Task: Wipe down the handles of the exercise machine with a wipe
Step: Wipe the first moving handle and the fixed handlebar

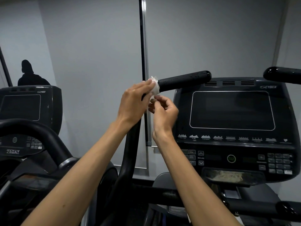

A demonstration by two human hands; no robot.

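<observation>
Both hands are up at the middle of the frame, working the near end of the black handle (184,81) that runs up and right toward the console (232,111). A white wipe (155,86) is bunched around that handle's lower end. The left hand (134,103) lies over the wipe from the left, fingers (147,85) stretched almost straight and pressing it against the handle. Just below and right, the right hand (163,111) has its fingers curled, thumb and fingertips pinching the wipe's hanging lower edge. The grip beyond the wipe shows small shiny specks along its top.

A second handle (283,75) pokes in at the upper right edge, well apart from the hands. The console's dark screen fills the right side, with an INCLINE keypad (200,158) and a round green button (231,158) beneath it. A neighbouring machine (31,103) marked 750AT sits at the left. Above it is a dark silhouette (30,74) of a person.
</observation>
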